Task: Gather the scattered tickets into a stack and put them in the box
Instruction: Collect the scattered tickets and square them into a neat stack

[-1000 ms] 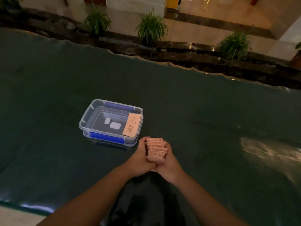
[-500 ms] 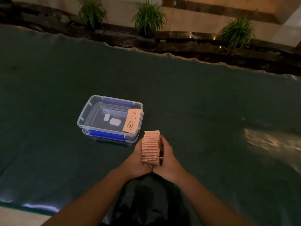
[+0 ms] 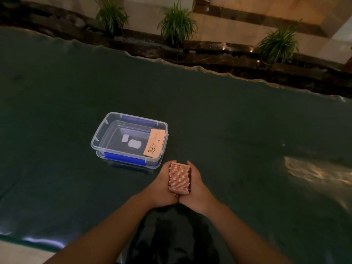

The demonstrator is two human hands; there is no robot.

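Observation:
A thick stack of pink tickets [image 3: 179, 178] stands on edge between my two hands, just above the dark green table cover. My left hand [image 3: 162, 189] presses its left side and my right hand [image 3: 198, 189] presses its right side, wrists touching below it. The clear plastic box [image 3: 99, 138] with blue clips sits open a short way up and to the left of the stack. One pink ticket [image 3: 154, 143] leans inside the box against its right wall.
The dark green cover [image 3: 247, 149] spans the whole table; its wavy far edge meets a dark stone ledge with potted plants [image 3: 177, 25]. A bright glare patch [image 3: 314, 172] lies at the right.
The loose, fanned tickets have been squared into a tighter stack between my hands. The hands stay in nearly the same spot near the box's front right corner.

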